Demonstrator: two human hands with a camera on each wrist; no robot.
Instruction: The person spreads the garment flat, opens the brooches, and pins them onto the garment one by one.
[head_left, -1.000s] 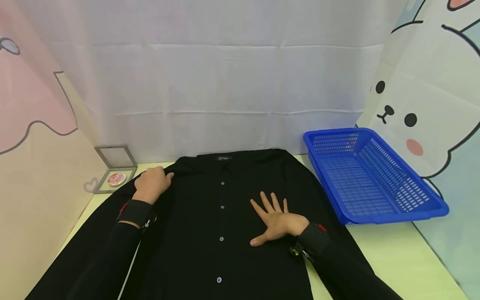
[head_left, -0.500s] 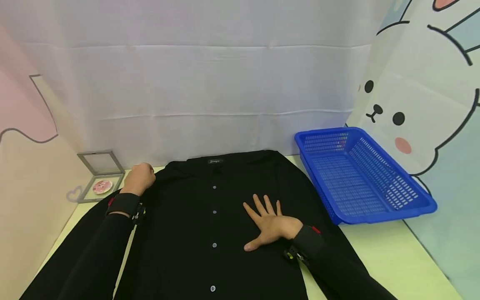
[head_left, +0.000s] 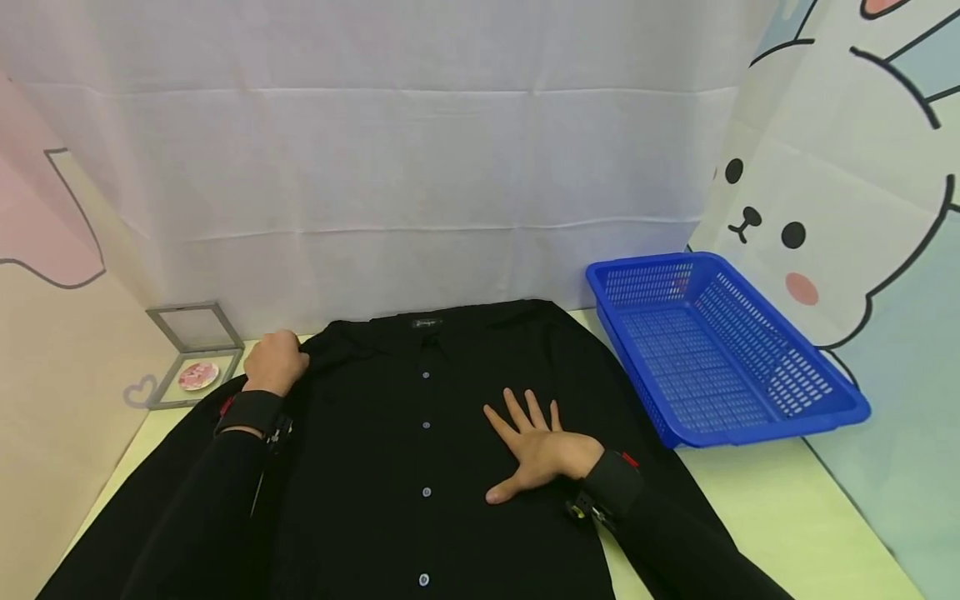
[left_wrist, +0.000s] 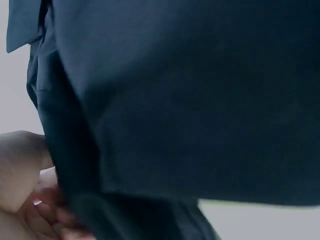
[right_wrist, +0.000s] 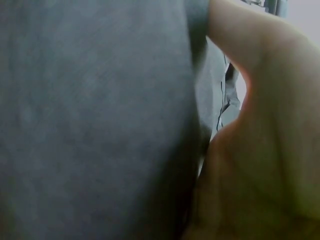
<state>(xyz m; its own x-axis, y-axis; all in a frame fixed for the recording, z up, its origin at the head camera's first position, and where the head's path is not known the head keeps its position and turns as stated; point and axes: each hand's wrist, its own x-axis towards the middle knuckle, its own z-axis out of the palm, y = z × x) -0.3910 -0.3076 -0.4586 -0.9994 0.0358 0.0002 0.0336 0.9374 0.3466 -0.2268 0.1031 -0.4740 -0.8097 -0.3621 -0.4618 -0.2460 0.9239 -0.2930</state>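
A black button-up shirt [head_left: 360, 450] lies spread front up on the table, its collar at the far side. My left hand [head_left: 273, 363] grips the shirt at its left shoulder, knuckles up; the fingertips are hidden in the head view. The left wrist view shows the curled fingers [left_wrist: 60, 215] at the edge of the dark cloth. My right hand [head_left: 536, 457] rests on the shirt front, right of the buttons, palm down with fingers spread. In the right wrist view the hand [right_wrist: 270, 110] lies against the cloth.
A blue plastic basket [head_left: 675, 429] stands at the back right. At the back left is a grey-framed case [head_left: 197, 406], lid raised, holding a round pink-and-white item [head_left: 198, 376]. A white curtain [head_left: 375, 167] hangs behind the pale yellow table [head_left: 795, 500].
The head view has turned slightly left-to-right, shifting everything left. My left hand's thumb has tucked out of sight. The pale gap by the left forearm widened, then narrowed. My right hand stays put on the shirt.
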